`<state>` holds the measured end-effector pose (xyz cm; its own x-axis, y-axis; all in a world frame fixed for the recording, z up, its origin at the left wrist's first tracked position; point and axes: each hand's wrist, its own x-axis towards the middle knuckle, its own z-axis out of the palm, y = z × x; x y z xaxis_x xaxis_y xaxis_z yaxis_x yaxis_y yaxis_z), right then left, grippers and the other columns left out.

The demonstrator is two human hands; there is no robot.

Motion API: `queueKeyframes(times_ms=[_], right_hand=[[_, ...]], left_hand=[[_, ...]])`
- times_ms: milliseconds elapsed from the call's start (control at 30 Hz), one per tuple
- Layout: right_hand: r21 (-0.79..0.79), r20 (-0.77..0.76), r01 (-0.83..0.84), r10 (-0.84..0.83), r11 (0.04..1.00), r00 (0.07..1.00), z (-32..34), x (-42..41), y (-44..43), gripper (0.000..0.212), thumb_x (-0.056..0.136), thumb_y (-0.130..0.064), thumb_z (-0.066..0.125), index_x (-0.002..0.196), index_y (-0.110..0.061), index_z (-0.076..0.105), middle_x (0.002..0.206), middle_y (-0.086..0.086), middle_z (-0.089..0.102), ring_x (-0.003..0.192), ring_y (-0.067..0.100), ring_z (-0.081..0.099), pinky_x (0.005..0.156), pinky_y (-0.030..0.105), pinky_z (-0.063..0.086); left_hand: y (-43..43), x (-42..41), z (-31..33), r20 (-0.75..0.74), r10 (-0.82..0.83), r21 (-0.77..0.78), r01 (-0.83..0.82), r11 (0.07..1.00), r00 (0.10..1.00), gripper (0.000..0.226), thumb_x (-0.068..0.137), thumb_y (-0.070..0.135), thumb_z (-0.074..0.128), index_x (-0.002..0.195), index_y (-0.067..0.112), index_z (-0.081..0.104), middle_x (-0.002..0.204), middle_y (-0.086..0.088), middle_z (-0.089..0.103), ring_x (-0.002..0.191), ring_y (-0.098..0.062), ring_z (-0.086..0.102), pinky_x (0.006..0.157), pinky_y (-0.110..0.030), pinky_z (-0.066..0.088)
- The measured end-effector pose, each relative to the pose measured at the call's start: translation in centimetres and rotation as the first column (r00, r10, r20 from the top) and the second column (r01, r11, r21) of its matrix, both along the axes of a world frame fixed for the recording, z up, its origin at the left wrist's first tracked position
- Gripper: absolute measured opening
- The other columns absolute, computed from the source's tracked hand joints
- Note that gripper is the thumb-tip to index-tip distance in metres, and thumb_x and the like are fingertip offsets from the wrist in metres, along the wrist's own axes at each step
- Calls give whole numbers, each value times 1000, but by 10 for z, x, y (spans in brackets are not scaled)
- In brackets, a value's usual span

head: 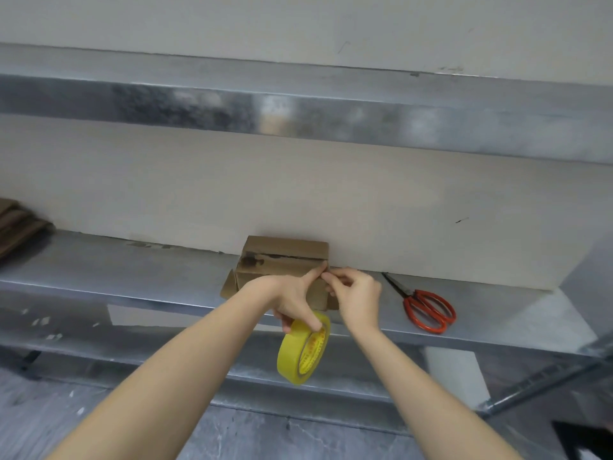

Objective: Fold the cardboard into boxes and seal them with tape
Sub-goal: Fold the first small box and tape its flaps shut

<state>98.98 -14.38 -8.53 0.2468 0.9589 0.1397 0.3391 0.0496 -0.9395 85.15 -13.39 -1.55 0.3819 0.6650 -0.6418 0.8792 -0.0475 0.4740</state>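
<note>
A small brown cardboard box [282,257] stands on the metal shelf [132,277] against the wall, its top flaps folded down and a side flap sticking out at the left. My left hand [295,300] holds a yellow tape roll [303,350] in front of the box, thumb on the roll and index finger stretched up to the box's top right corner. My right hand [356,293] pinches at that same corner, fingertips meeting my left index finger. The tape strip between the fingers is too small to make out.
Red-handled scissors [428,308] lie on the shelf to the right of the box. A stack of flat cardboard [16,224] sits at the far left of the shelf. A second metal shelf [298,117] runs overhead. Grey floor shows below.
</note>
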Motion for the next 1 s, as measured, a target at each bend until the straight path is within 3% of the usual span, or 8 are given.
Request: queueKeyframes(times_ms=[100, 267, 400, 600, 700, 800, 900, 1000], right_hand=[[48, -8, 48, -48, 998, 999, -5, -9, -9, 14, 84, -9, 73, 74, -18, 74, 61, -7, 69, 61, 13, 68, 65, 25, 53], [-60, -183, -75, 62, 995, 981, 1, 2, -2, 8, 77, 1, 78, 80, -6, 74, 64, 3, 71, 58, 11, 68, 65, 23, 57], [-77, -16, -205, 204, 976, 979, 5, 16, 10, 17, 73, -4, 82, 68, -15, 69, 55, -4, 66, 48, 7, 61, 53, 20, 49], [-8, 395, -284, 264, 959, 880, 2, 20, 19, 23, 74, -16, 83, 65, -20, 63, 65, 5, 69, 59, 10, 59, 61, 29, 46], [-38, 413, -295, 283, 955, 866, 10, 21, 18, 17, 70, -18, 86, 77, -11, 71, 75, 5, 70, 66, 16, 60, 67, 31, 49], [25, 378, -223, 197, 974, 905, 15, 23, 7, 27, 71, -19, 86, 95, -14, 72, 74, -1, 64, 64, 12, 58, 66, 22, 49], [79, 301, -127, 98, 989, 949, 18, 24, -6, 12, 81, -20, 78, 89, -18, 69, 72, -7, 64, 65, 8, 59, 65, 18, 47], [-80, 304, -149, 167, 986, 938, 23, 24, -12, 16, 88, -33, 70, 80, -19, 71, 75, -5, 71, 73, 9, 64, 71, 23, 48]], left_hand=[[-1, -2, 0, 13, -20, 3, 20, 1000, 1000, 121, 77, 23, 72, 145, 40, -27, 66, 2, 64, 54, -16, 64, 63, -27, 51], [1, -6, -1, 34, -55, 4, 55, 998, 998, 122, 78, 23, 72, 145, 39, -28, 66, 0, 64, 54, -16, 64, 66, -29, 53], [4, -10, -5, 46, -75, 4, 75, 997, 996, 122, 77, 23, 73, 145, 40, -27, 65, 0, 65, 54, -17, 65, 63, -27, 55], [7, -13, -8, 52, -107, 18, 106, 994, 993, 124, 74, 24, 73, 144, 42, -29, 59, 1, 67, 55, -15, 66, 84, -35, 57], [6, -17, -7, 73, -113, 80, 107, 991, 991, 122, 73, 24, 73, 148, 40, -22, 63, 1, 69, 57, -14, 69, 80, -26, 56], [0, -21, -6, 113, -108, 147, 91, 985, 988, 123, 70, 22, 74, 150, 37, -19, 55, 4, 67, 59, -14, 69, 71, -22, 54], [-5, -26, -4, 192, -91, 177, 57, 983, 977, 125, 68, 20, 74, 149, 39, -20, 58, 0, 69, 57, -16, 69, 69, -25, 56], [-6, -29, 2, 225, -87, 224, 36, 974, 971, 124, 67, 19, 73, 150, 42, -17, 64, -5, 71, 58, -17, 69, 68, -24, 57]])
